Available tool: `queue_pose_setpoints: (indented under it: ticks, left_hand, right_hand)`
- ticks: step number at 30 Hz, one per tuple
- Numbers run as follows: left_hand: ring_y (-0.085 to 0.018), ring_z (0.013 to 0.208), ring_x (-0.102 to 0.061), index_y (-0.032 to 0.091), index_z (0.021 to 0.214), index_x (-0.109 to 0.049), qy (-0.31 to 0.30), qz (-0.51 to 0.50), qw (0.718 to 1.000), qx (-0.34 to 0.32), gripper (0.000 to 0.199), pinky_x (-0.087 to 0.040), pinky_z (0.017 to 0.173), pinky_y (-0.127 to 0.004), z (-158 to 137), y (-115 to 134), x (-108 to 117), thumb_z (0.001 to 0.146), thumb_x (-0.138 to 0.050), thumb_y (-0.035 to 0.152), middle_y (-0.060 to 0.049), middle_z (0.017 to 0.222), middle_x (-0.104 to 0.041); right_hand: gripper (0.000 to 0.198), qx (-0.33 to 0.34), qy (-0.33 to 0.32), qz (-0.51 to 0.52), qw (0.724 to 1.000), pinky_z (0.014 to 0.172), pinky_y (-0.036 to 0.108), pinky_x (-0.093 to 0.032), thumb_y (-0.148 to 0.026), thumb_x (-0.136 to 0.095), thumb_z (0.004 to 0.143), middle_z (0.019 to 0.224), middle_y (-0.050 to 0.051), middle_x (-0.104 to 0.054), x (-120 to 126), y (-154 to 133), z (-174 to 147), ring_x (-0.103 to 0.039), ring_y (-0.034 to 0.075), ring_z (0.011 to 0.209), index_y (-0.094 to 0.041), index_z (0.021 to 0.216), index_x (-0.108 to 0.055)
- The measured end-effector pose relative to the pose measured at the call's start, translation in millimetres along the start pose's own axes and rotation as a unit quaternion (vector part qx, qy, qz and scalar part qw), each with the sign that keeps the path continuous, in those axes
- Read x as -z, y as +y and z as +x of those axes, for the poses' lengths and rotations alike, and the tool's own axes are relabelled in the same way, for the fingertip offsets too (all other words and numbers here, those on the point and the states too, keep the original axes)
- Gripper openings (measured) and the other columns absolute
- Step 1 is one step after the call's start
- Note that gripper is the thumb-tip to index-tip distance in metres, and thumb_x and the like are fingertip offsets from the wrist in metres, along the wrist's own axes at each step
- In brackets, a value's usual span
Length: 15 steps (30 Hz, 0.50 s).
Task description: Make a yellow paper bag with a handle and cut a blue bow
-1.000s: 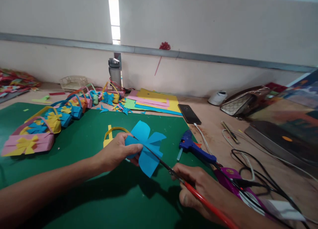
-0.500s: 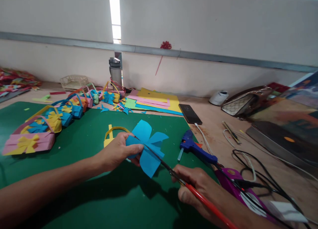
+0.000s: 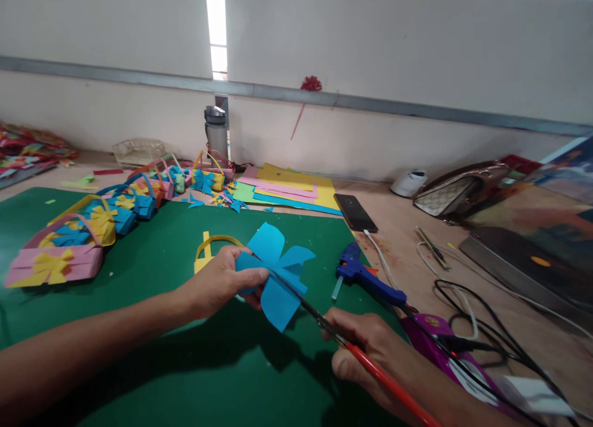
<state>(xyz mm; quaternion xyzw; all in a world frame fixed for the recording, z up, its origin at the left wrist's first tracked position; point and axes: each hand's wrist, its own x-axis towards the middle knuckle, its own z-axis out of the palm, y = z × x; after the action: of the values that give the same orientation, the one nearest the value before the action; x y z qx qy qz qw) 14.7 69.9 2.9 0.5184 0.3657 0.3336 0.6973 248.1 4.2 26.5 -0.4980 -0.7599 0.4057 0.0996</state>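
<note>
A blue paper flower (image 3: 280, 300) with several rounded petals is pinched between the thumb and fingers of my left hand (image 3: 234, 275), above the green mat (image 3: 185, 377). My right hand (image 3: 365, 346) grips red-handled scissors (image 3: 377, 368). Their dark blades lie across the flower, the tips reaching past its middle close to my left thumb. Whether the blades are fully closed I cannot make out. Behind my left hand a yellow paper basket (image 3: 202, 263) with a looped handle is partly hidden.
Several finished paper baskets (image 3: 92, 263) line the mat's left side. Coloured paper sheets (image 3: 319, 183), paper scraps and a grey bottle (image 3: 216, 136) are at the back. To the right are a blue glue gun (image 3: 370, 282), a phone (image 3: 356, 212), a purple power strip (image 3: 430, 331) and loose cables.
Almost nothing differs. The hands, flower and scissors hold nearly the same position; the whole view has shifted very slightly.
</note>
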Motion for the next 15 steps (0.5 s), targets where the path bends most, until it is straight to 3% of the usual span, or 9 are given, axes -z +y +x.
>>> queue_pose_setpoints:
  ticks: [15]
  left_hand:
    - [-0.014, 0.052, -0.063, 0.012, 0.070, -0.061, 0.002, -0.007, 1.000, -0.001, 0.020, -0.052, 0.051, -0.023, 0.4, -2.6, 0.9, 0.067, -0.069, 0.029, -0.003, 0.059, -0.067]
  right_hand:
    - [0.016, -0.027, -0.002, 0.012, 1.000, 0.045, 0.022, -0.021, -0.029, -0.053, 0.076, 0.057, -0.007, -0.032, 0.8, -1.3, -0.6, -0.026, 0.009, 0.051, -0.020, 0.068, -0.042]
